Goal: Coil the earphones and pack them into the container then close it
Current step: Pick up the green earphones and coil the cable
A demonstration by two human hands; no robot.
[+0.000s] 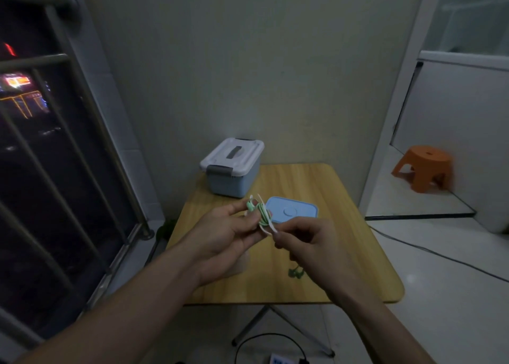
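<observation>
Fingers [249, 212] of the left hand [223, 234] are clenched round a small bundle of green earphones [263, 215], the wound cable bunched between thumb and fingertips, while the right hand [305, 242] pinches the pale strip or cable end that sticks out of the bundle toward it. Whether that strip is a tie or the plug end of the cord is too blurred to tell. Below the right fingers, two green earbuds [296, 273] seem to hang on a loose length, so the coil looks only partly made. Just beyond both sets of fingers lies a flat blue container [300, 211] with its lid on, resting on the wooden surface [344, 253]; farther off past the left fingers stands a larger lidded storage box [234, 171]. To finish the winding well, the left grip should stay firm but not crushing, so the loops keep one size and do not slip off. The right fingers ought to feed the free length in even turns, lightly taut and without twist, letting the dangling buds come up last. Snagging or a slack loop springing open is the likely fault. The container will need opening before the coil goes in.
</observation>
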